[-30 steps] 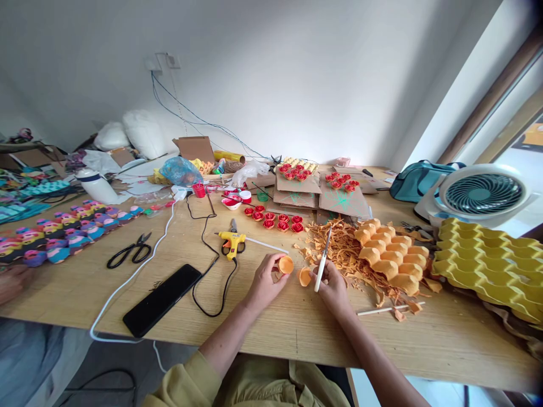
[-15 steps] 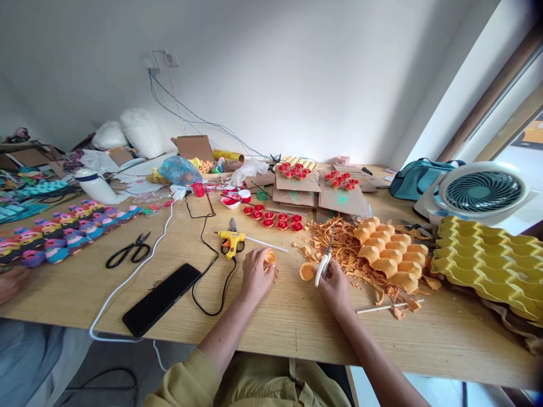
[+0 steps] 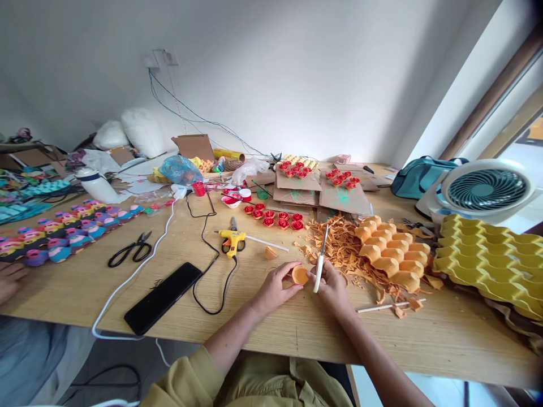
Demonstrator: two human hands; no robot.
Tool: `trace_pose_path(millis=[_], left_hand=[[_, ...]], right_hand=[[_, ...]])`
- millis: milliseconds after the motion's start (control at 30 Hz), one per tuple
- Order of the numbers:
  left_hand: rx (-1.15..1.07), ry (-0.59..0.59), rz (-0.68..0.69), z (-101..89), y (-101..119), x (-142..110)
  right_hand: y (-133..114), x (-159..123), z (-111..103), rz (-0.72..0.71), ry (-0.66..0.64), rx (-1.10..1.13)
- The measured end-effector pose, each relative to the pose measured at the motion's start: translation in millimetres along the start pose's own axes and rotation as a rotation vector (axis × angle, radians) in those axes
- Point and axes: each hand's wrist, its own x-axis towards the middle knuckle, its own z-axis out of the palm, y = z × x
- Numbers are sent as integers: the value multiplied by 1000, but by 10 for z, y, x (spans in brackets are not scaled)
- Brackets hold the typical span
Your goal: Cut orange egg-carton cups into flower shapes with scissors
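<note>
At the lower centre of the frame, an orange cup is held between the left hand and the right hand, in which white-handled scissors are also gripped. Orange scraps are heaped on the desk beside an orange egg tray, right of centre. A yellow glue gun is seen left of centre.

Layout on table: phone at left front; scissors behind and left of it. Glue gun right of scissors — stick extends rightward beside it, loose cup just before stick. Row of flowers behind cup; cardboard stack behind those, further flowers on top. Shavings right of row, then first egg tray, second egg tray; fan behind second tray, bag left of fan.
</note>
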Motion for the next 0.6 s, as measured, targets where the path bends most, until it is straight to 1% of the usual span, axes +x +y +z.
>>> trace_pose_path(millis=[100, 167, 233, 367, 467, 600], left_hand=[[-241, 4, -97, -25, 47, 6], [-358, 3, -158, -42, 85, 16], [-427, 17, -202, -60, 100, 29], [-495, 65, -221, -89, 65, 44], [-501, 91, -233, -102, 54, 39], [-492, 104, -256, -112, 99, 35]], right_hand=[[-52, -18, -7, -17, -10, 56], [-71, -26, -22, -34, -5, 36], [-88, -33, -36, -56, -5, -22], [-136, -41, -41, -93, -14, -134], [-149, -37, -37, -99, -8, -153], [-92, -22, -54, -83, -8, -162]])
